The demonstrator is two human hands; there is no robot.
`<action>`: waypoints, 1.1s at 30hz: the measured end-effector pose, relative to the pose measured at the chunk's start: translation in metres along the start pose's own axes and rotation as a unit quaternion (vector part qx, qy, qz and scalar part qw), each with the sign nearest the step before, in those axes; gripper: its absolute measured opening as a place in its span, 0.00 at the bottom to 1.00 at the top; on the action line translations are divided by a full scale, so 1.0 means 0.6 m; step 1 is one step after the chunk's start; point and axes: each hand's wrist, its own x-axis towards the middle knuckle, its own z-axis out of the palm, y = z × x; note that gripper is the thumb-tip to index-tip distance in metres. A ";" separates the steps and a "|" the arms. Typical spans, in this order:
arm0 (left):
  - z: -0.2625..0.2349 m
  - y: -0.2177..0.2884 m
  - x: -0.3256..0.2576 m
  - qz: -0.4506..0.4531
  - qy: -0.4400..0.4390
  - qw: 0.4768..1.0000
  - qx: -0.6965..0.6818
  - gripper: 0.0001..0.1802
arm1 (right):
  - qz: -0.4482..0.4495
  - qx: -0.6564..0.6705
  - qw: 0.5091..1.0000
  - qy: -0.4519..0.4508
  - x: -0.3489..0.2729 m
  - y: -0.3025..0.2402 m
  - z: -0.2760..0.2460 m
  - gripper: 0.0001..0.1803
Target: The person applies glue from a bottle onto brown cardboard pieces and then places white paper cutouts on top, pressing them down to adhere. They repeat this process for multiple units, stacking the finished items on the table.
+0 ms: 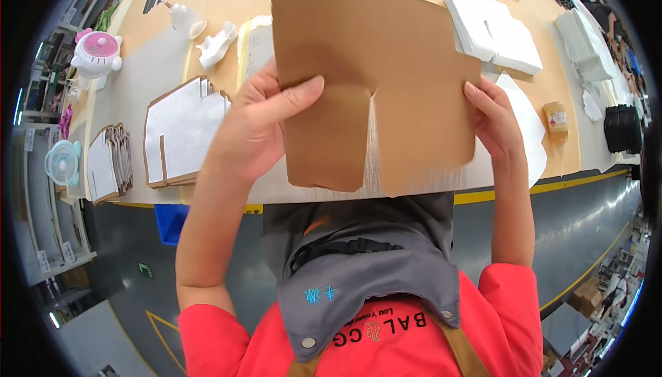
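One brown panel (414, 66), slit from its near edge, is held up over the near side of the table (155, 49) in the head view. The left hand (256, 122) grips its left edge, thumb flat on the face, fingers partly hidden behind; the right hand (498, 111) pinches the right edge, thumb in front. White-faced panels (183, 125) lie left; white sheets (483, 25) lie far right, an amber bottle (556, 118) nearer.

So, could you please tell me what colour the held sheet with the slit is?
The held sheet is plain brown, shown best in the head view.
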 end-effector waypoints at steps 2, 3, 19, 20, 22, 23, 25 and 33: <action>-0.017 -0.048 -0.009 -0.071 0.058 0.996 -0.003 0.26 | 0.008 -0.020 0.998 0.054 -0.028 0.032 -0.018 0.18; -0.031 -0.081 -0.014 -0.049 0.075 0.994 0.067 0.27 | 0.010 -0.029 0.997 0.074 -0.034 0.050 -0.020 0.16; -0.074 -0.159 0.000 0.074 0.137 0.787 0.597 0.28 | -0.087 -0.579 0.785 0.200 -0.062 0.097 -0.003 0.23; -0.067 -0.161 -0.007 0.134 0.136 0.710 0.678 0.29 | -0.114 -0.585 0.770 0.228 -0.064 0.092 -0.015 0.25; -0.054 -0.169 -0.011 0.179 0.116 0.708 0.673 0.33 | -0.179 -0.599 0.727 0.284 -0.065 0.068 -0.064 0.29; -0.047 -0.174 -0.015 0.202 0.107 0.706 0.671 0.34 | -0.213 -0.588 0.716 0.311 -0.062 0.052 -0.097 0.29; -0.030 -0.184 -0.018 0.176 0.036 0.674 0.716 0.37 | -0.226 -0.676 0.597 0.367 -0.062 0.012 -0.199 0.32; -0.027 -0.217 -0.019 0.126 -0.033 0.575 0.808 0.39 | 0.037 -0.481 0.778 0.403 -0.079 -0.058 -0.454 0.41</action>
